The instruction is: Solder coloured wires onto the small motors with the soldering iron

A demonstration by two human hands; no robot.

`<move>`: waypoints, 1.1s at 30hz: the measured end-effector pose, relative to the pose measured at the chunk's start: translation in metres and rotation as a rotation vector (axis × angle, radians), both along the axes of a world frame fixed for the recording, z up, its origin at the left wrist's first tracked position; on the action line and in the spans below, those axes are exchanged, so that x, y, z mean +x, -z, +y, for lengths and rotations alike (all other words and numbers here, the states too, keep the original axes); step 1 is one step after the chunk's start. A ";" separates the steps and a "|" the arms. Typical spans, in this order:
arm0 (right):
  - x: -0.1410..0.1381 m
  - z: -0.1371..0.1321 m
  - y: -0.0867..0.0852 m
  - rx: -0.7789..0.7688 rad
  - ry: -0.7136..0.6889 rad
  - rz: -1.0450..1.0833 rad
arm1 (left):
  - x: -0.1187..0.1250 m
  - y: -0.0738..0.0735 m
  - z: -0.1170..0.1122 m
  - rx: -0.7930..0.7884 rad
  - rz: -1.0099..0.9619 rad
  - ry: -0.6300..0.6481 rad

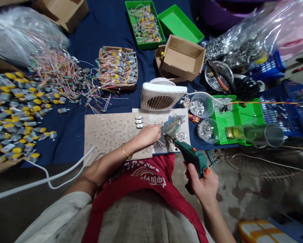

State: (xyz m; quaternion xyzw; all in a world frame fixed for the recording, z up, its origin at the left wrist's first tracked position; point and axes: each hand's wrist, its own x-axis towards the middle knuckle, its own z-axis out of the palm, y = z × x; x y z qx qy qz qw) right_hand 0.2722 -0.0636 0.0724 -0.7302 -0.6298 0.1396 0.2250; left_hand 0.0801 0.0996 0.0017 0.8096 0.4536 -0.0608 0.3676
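My right hand (pixel 203 180) is wrapped round the handle of a green soldering gun (pixel 194 155). Its dark tip points left, over a pile of metal bits near my left hand. My left hand (pixel 151 134), with a bangle at the wrist, is closed just left of that tip; its fingers hide whatever they pinch. A few wire ends (pixel 161 144) show below the fingers. Three small motors (pixel 139 122) with yellow ends lie in a short row behind my left wrist. Beneath both lies a brown cardboard sheet (pixel 111 131), with a whitish board (pixel 184 118) to its right.
A white vented fan box (pixel 163 96) stands behind the boards. Loose motors (pixel 12 111) and a wire tangle (pixel 60 74) lie left. Right are clear cups of metal parts (pixel 207 131), green trays (pixel 227 125) and a tipped plastic cup (pixel 274 135). A white cable (pixel 52 176) crosses front left.
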 end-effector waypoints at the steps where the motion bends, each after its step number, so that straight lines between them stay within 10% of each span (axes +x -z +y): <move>1: 0.001 0.000 0.000 -0.012 0.011 0.000 | 0.000 0.000 0.000 0.000 -0.002 -0.002; 33: -0.007 0.005 0.002 0.085 -0.097 -0.018 | 0.001 -0.003 0.000 -0.020 -0.006 -0.012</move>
